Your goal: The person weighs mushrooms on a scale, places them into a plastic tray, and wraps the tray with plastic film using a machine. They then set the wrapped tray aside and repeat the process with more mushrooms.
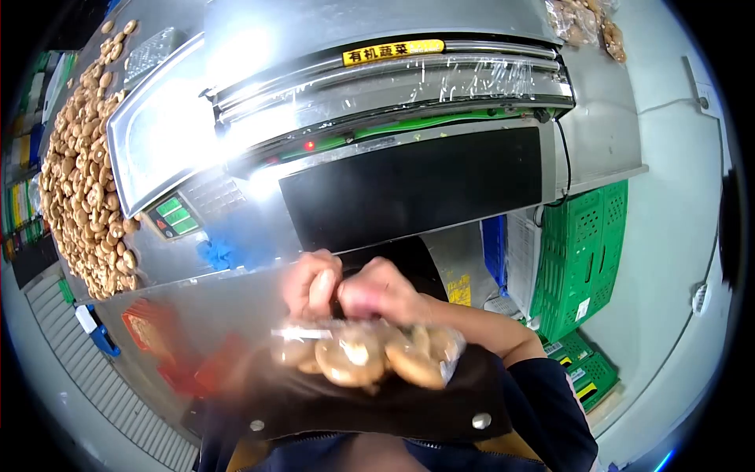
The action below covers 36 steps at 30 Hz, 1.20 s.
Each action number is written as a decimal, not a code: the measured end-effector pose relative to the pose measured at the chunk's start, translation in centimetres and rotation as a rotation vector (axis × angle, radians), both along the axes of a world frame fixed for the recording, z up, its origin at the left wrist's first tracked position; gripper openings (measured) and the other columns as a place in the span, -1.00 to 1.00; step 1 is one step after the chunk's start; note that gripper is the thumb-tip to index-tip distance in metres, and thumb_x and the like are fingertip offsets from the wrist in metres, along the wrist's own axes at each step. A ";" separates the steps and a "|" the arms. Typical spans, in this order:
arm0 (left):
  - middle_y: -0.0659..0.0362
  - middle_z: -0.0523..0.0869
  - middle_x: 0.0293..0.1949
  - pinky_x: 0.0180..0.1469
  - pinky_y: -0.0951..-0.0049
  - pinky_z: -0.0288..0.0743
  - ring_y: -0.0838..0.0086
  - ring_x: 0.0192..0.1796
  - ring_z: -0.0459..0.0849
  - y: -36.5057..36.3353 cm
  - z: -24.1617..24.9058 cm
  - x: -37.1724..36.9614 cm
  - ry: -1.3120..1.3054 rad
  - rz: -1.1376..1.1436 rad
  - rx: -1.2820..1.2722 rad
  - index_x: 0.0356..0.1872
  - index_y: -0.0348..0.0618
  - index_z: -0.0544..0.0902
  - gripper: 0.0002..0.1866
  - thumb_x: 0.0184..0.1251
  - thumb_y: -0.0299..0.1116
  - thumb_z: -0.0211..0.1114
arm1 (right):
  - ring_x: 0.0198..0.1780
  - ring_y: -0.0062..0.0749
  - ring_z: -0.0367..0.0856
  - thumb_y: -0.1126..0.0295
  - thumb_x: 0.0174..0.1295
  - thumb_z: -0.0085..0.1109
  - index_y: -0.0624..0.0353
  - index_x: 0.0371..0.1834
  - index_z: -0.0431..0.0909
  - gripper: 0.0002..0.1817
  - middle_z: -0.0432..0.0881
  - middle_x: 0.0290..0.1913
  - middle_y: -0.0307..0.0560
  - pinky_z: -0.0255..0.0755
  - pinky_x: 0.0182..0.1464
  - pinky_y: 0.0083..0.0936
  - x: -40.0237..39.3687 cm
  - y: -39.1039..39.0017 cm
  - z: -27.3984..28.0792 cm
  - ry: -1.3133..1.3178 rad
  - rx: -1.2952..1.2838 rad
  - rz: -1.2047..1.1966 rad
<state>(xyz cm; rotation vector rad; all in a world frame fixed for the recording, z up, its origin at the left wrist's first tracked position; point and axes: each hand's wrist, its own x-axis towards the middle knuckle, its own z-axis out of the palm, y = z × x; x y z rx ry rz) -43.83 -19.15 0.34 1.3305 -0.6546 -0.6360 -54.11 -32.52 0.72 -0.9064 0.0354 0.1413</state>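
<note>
A pack of mushrooms in clear plastic wrap [352, 358] is held up close in front of my dark apron [314, 409]. My left hand [313, 283] is closed, fingers curled, at the far side of the pack. Right beside it my right hand [379, 289] is closed too, slightly blurred, its forearm passing behind the pack's right end. Both hands appear to grip the wrap; the exact grasp is hidden. Light-brown caps show through the shiny film. Beyond the hands is the wrapping machine [393, 86] with its black plate [417, 185].
A large heap of loose mushrooms [82, 181] covers the table's left. Near it are a scale [177, 216] and a crumpled blue item [216, 252]. Bagged mushrooms [582, 23] lie at the far right. Green crates [582, 259] stand below right; red baskets [200, 370] below left.
</note>
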 end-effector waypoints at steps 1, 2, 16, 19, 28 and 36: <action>0.06 0.53 -0.38 -0.50 0.48 0.23 0.56 -0.49 0.35 -1.2 1.2 0.3 0.096 0.019 -0.170 -0.32 -0.27 0.45 -0.92 0.26 -0.53 0.18 | -0.55 -0.30 0.40 0.29 0.33 0.05 0.26 -0.38 0.51 -0.75 0.49 -0.55 -0.03 0.30 -0.41 -0.36 1.1 -0.1 2.1 -0.142 -0.242 -0.009; -0.03 0.54 -0.25 -0.46 0.48 0.32 0.52 -0.50 0.38 -1.8 2.0 0.6 0.017 0.056 -0.275 -0.23 -0.24 0.45 -0.77 0.19 -0.42 0.32 | -0.48 -0.09 0.48 0.29 0.31 0.03 0.27 -0.34 0.52 -0.76 0.53 -0.49 0.04 0.36 -0.36 -0.30 1.3 0.2 2.7 -0.152 -0.236 -0.006; 0.06 0.59 0.21 0.03 0.41 0.60 0.34 0.13 0.64 2.6 1.1 0.1 2.147 -0.806 -0.129 0.37 -0.04 0.37 -0.30 0.41 0.26 -0.01 | -0.52 -0.62 0.60 0.19 0.22 0.24 0.27 0.30 0.36 -0.37 0.74 -0.15 -0.02 0.45 -0.46 -0.71 1.6 -9.4 8.6 0.017 -0.628 0.472; 0.12 0.70 0.02 0.00 0.39 0.62 0.37 -0.04 0.71 4.5 3.5 2.9 1.810 -0.464 -0.018 0.17 -0.14 0.53 -0.43 0.47 0.14 0.01 | -0.58 -0.61 0.58 0.28 0.19 0.26 0.28 0.35 0.32 -0.33 0.69 -0.34 -0.07 0.49 -0.47 -0.66 5.0 -6.4 6.3 0.179 -0.539 0.560; 0.01 0.73 -0.12 0.01 0.42 0.55 0.41 -0.09 0.72 19.1 -0.2 15.9 0.477 0.489 0.189 0.05 -0.28 0.55 -0.72 0.39 -0.38 0.19 | 0.20 -0.14 0.52 -0.10 0.37 -0.03 0.18 0.33 0.30 -0.34 0.48 0.23 0.05 0.56 0.12 -0.23 11.8 -14.6 11.7 0.320 0.029 -1.204; -0.18 0.36 0.33 0.37 0.19 0.24 0.00 0.33 0.38 42.2 -8.4 32.3 -0.478 1.293 0.906 0.32 -0.33 0.30 -0.33 0.20 -0.38 0.34 | -0.39 -0.63 0.55 0.18 0.43 0.03 0.30 0.21 0.42 -0.55 0.55 0.17 0.11 0.40 -0.54 -0.82 23.8 -5.5 8.6 0.121 -0.552 -0.759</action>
